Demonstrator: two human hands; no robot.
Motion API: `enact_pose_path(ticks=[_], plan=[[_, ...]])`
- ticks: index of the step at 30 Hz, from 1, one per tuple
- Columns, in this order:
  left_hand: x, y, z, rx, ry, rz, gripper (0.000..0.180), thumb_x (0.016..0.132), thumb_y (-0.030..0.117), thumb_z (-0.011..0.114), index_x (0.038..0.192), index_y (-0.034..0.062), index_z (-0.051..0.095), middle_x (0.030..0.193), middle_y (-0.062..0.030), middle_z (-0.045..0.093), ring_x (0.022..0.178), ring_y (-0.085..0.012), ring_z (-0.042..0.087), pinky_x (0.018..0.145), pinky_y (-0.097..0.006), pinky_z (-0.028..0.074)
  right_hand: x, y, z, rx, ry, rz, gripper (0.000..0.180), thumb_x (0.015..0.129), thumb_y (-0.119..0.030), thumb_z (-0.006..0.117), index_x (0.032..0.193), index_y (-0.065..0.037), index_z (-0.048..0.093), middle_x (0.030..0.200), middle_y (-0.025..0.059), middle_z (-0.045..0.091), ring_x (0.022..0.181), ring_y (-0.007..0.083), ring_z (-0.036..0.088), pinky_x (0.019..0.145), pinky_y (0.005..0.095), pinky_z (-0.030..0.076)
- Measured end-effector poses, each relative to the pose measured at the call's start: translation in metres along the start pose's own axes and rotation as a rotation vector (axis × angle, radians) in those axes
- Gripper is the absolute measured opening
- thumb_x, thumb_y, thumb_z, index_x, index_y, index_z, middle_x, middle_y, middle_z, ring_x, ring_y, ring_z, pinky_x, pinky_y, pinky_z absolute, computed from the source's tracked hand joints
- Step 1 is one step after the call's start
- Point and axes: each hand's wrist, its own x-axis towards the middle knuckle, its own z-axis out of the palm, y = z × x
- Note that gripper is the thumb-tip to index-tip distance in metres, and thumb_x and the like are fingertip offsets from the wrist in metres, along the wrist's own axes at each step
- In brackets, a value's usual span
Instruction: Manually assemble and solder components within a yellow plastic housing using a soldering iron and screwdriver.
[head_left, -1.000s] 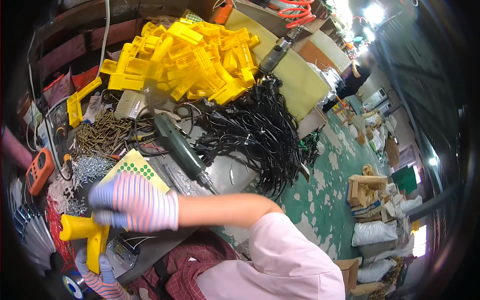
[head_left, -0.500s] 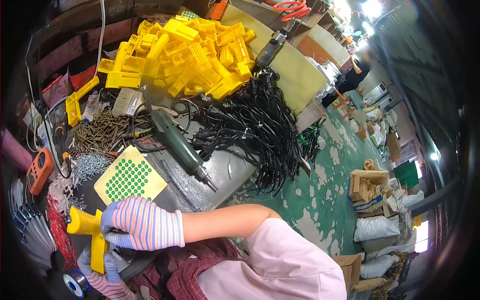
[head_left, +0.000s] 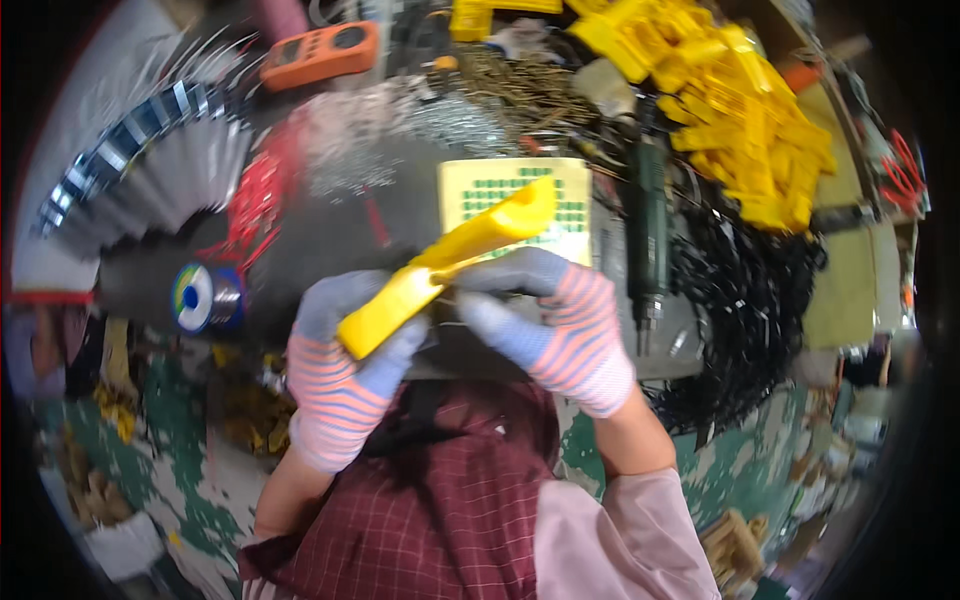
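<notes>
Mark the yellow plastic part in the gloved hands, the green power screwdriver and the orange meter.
yellow plastic part (head_left: 455,258), head view, middle of its long body.
green power screwdriver (head_left: 647,225), head view, its barrel.
orange meter (head_left: 320,52), head view, centre of its casing.

- The view has swung: the yellow pile (head_left: 745,110), at the top centre a second ago, now sits at the upper right, and the orange meter (head_left: 320,52) has gone from the left edge to the top.
- The right hand (head_left: 560,325), which lay alone over the yellow part at the near edge of the surface (head_left: 330,215), has lifted to the centre of the view.
- The left hand (head_left: 345,385), barely seen before, now shows fully and grips the lower end of the yellow part (head_left: 450,260).
- The part, upright at the lower left earlier, is now raised and tilted, its upper end over the green-dotted card (head_left: 515,200).
</notes>
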Motion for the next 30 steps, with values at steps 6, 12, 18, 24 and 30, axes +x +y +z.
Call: enact_pose_path(ticks=[6,12,18,24,30], plan=[[0.004,-0.012,0.0,0.21,0.063,0.176,0.041,0.072,0.007,0.084,0.106,0.0043,0.061,0.099,-0.0151,0.067,0.086,-0.0277,0.069,0.075,-0.034,0.054,0.009,-0.004,0.003,-0.116,-0.081,-0.02,0.021,0.088,-0.016,0.072,0.106,-0.005,0.072,0.088,0.0111,0.072,0.078,0.0234,0.071,0.075,0.0311,0.055],[0.001,0.003,0.006,-0.021,0.072,-0.084,0.038,0.077,0.008,0.083,0.107,0.0027,0.06,0.096,-0.0125,0.068,0.088,-0.0199,0.069,0.076,-0.033,0.055,0.024,0.01,0.025,-0.638,0.145,-0.54,0.025,0.079,-0.029,0.08,0.089,-0.008,0.072,0.069,0.0058,0.062,0.064,0.0224,0.064,0.059,0.0345,0.049],[0.012,-0.002,-0.015,-0.207,-0.028,-0.186,0.036,0.082,0.004,0.079,0.11,0.0016,0.057,0.099,-0.0099,0.068,0.085,-0.0113,0.067,0.076,-0.027,0.056,0.032,0.011,0.003,-0.539,0.445,-0.646,0.056,0.074,-0.046,0.079,0.118,-0.012,0.066,0.108,0.0166,0.062,0.096,0.0372,0.06,0.081,0.0461,0.049],[0.026,0.007,-0.024,-0.507,-0.289,-0.219,0.047,0.08,-0.001,0.077,0.121,0.0028,0.055,0.115,-0.0094,0.064,0.099,-0.0143,0.063,0.086,-0.029,0.053,-0.004,0.006,-0.013,-0.529,-0.039,-0.373,0.048,0.083,0.001,0.066,0.126,-0.018,0.066,0.111,0.0176,0.062,0.09,0.0325,0.065,0.078,0.0369,0.054],[0.021,-0.026,-0.02,0.249,-0.392,0.203,0.072,0.073,0.025,0.078,0.136,0.005,0.049,0.129,-0.0207,0.052,0.12,-0.0364,0.053,0.103,-0.045,0.043,-0.073,0.023,0.018,0.672,0.236,0.265,0.049,0.093,-0.007,0.065,0.139,0.0,0.048,0.132,0.0207,0.056,0.111,0.0298,0.063,0.093,0.0427,0.056]])
